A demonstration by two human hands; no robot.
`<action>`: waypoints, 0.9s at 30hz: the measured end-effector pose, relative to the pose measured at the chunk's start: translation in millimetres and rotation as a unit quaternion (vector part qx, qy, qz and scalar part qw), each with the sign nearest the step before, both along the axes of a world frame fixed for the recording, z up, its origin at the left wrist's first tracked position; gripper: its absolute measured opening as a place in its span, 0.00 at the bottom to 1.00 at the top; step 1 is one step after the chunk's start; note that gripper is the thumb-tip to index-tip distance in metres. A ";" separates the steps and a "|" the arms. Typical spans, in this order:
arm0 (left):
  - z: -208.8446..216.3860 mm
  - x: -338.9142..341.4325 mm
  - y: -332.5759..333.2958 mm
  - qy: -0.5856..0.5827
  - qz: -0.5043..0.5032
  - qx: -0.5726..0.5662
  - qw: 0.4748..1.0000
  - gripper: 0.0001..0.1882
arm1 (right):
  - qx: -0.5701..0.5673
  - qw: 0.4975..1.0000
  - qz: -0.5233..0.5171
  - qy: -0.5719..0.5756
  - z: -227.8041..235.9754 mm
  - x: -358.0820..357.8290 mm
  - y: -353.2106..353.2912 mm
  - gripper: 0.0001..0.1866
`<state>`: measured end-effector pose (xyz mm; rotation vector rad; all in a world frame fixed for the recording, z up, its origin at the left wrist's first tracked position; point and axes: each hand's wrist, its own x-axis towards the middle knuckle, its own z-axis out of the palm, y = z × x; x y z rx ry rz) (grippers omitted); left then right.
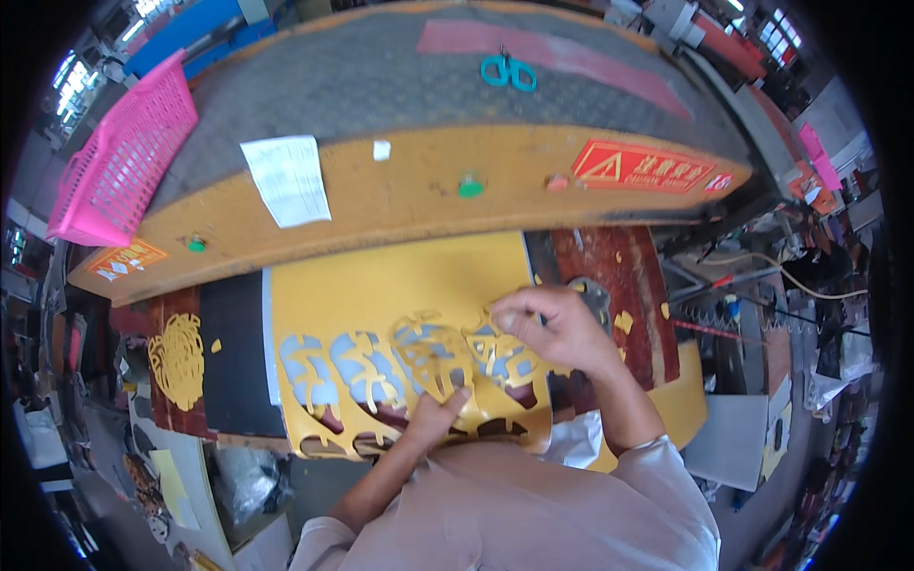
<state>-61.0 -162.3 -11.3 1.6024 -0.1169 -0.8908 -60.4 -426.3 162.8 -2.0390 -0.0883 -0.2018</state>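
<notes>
A yellow sheet (pixel 400 271) lies on the bed of a cutting press, its near half pierced by a row of curved, strap-like cut-outs. Over that row my left hand (pixel 440 414) is closed, thumb on top, on a blurred yellow openwork cut piece (pixel 428 347). My right hand (pixel 550 328) is raised just right of it, above the sheet's right side, with fingers curled together in a pinch; what they hold, if anything, is hidden. Far to the left rests a pile of similar yellow cut pieces (pixel 178 362).
Across the back runs the press's orange beam (pixel 381 181), with green buttons (pixel 470 185), a paper slip (pixel 288 179), a pink basket (pixel 124 152) and teal-handled scissors (pixel 509 73). Yellow scraps (pixel 624 322) lie on the reddish board (pixel 609 271) at right. A clear plastic bag (pixel 249 481) sits below left.
</notes>
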 end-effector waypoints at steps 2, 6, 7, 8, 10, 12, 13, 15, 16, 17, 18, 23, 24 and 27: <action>3.2 2.4 2.8 0.037 -0.031 -0.007 0.999 0.21 | -0.018 0.996 -0.045 -0.078 38.0 34.6 -12.2 0.08; 5.6 8.7 9.5 0.078 -0.091 -0.004 0.993 0.17 | -0.243 0.927 -0.220 -0.182 117.7 147.7 -49.4 0.13; 4.4 11.6 12.2 0.089 -0.098 0.009 0.991 0.16 | -0.319 0.898 -0.264 -0.147 131.7 178.0 -63.2 0.15; 3.1 11.8 14.6 0.120 -0.072 0.001 0.990 0.17 | -0.358 0.882 -0.299 -0.065 138.2 210.3 -74.1 0.17; -2.4 13.8 20.7 0.174 -0.026 -0.083 0.981 0.19 | -0.430 0.842 -0.324 0.029 133.0 255.1 -98.9 0.20; -9.6 14.2 26.9 0.278 -0.007 -0.133 0.951 0.20 | -0.495 0.811 -0.301 0.086 111.8 288.2 -113.8 0.22; -12.5 13.3 29.5 0.302 0.009 -0.133 0.944 0.18 | -0.495 0.817 -0.277 0.101 107.8 301.5 -121.4 0.22; -17.2 13.6 31.7 0.308 0.031 -0.137 0.941 0.17 | -0.423 0.847 -0.245 0.210 112.1 311.5 -133.0 0.22; -18.5 14.8 31.4 0.318 0.031 -0.149 0.936 0.17 | -0.363 0.879 -0.248 0.185 113.4 305.2 -135.4 0.24; -18.8 16.1 30.3 0.327 0.038 -0.146 0.933 0.17 | -0.298 0.901 -0.232 0.213 124.0 295.0 -138.0 0.25; -18.1 17.9 29.0 0.328 0.031 -0.129 0.935 0.18 | -0.186 0.950 -0.210 0.136 123.3 275.8 -135.1 0.21; -7.8 30.5 22.5 0.324 -0.006 -0.108 0.940 0.20 | 0.059 0.990 -0.090 0.093 59.0 85.5 -85.0 0.22; -6.0 33.7 21.2 0.321 -0.023 -0.093 0.942 0.21 | 0.145 0.969 -0.109 0.165 28.5 43.8 -61.9 0.22; -0.8 35.3 19.2 0.194 -0.097 -0.059 0.974 0.25 | 0.291 0.912 -0.140 0.254 -69.4 -29.8 14.4 0.29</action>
